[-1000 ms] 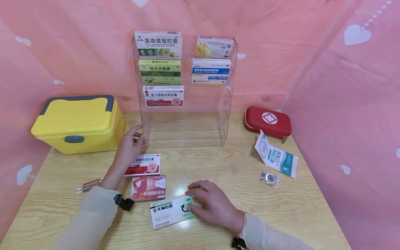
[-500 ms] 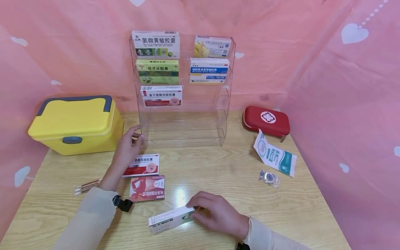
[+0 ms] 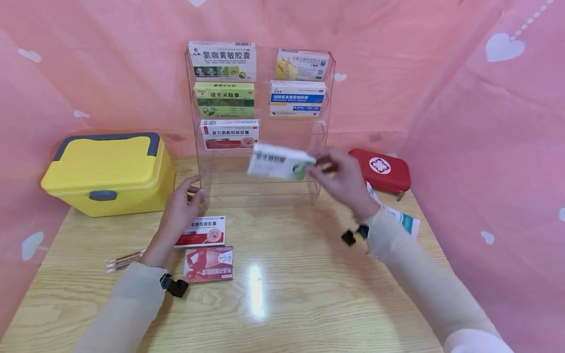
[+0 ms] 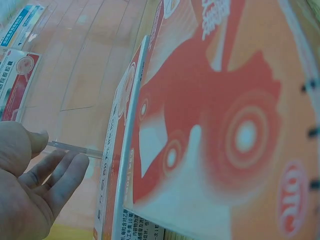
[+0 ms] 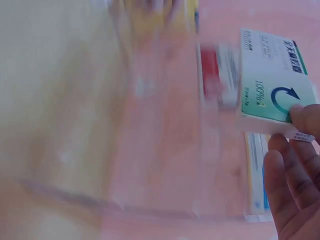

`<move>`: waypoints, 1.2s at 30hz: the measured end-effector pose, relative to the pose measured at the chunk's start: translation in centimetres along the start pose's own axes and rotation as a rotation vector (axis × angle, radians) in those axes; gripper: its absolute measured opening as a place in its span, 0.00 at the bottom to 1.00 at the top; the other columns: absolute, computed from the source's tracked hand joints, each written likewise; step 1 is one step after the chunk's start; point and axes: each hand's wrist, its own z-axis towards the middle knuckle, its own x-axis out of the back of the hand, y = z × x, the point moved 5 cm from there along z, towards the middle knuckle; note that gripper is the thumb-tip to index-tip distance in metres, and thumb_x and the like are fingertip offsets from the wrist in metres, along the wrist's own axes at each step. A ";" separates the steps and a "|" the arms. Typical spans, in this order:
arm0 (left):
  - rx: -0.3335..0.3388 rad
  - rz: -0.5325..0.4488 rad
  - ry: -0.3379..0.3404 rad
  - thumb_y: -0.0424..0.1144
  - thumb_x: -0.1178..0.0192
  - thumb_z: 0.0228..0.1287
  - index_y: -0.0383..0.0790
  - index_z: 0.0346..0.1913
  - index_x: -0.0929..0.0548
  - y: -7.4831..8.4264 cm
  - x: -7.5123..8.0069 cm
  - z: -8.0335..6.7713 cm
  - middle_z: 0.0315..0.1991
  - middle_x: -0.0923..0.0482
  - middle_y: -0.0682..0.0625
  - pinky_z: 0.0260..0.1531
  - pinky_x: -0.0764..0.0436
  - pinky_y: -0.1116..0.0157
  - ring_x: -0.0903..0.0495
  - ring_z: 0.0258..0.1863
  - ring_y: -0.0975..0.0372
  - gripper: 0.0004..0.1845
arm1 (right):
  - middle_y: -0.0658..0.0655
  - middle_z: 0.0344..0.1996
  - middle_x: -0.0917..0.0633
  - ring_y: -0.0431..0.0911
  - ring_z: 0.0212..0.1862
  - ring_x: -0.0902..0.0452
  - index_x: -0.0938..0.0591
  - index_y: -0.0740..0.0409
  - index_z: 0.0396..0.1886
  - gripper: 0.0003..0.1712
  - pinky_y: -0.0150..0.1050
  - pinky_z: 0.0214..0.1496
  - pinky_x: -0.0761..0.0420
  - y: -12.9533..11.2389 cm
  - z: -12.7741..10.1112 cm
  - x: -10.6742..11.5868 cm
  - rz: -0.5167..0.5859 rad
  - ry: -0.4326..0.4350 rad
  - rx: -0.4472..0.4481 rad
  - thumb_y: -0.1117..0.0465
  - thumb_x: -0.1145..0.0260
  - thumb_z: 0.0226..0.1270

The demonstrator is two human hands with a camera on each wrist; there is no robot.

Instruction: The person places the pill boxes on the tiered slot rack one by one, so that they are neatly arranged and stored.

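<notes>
My right hand pinches a white and green medicine box by its right end and holds it in the air in front of the clear acrylic rack, near the empty middle right shelf. The right wrist view shows the box with my fingers at its corner. My left hand rests at the rack's lower left corner, its thumb and straight fingers touching the acrylic edge. Two red medicine boxes lie on the table beside my left forearm.
Several medicine boxes stand on the rack's upper shelves. A yellow case stands at the left and a red first-aid pouch at the right. A white and teal packet shows behind my right arm. Swab sticks lie on the wooden table.
My right hand has lifted the white and green box off the table's front and carried it up and back to the rack. The left hand has stayed at the rack's corner.
</notes>
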 end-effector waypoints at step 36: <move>-0.020 0.004 -0.007 0.42 0.45 0.79 0.48 0.75 0.32 -0.3 0.1 -0.2 0.51 0.21 0.42 0.42 0.18 0.53 0.22 0.44 0.50 0.26 | 0.53 0.58 0.19 0.49 0.36 0.27 0.17 0.52 0.58 0.18 0.42 0.34 0.24 2.7 8.7 2.5 -0.604 -0.178 -0.146 0.58 0.30 0.71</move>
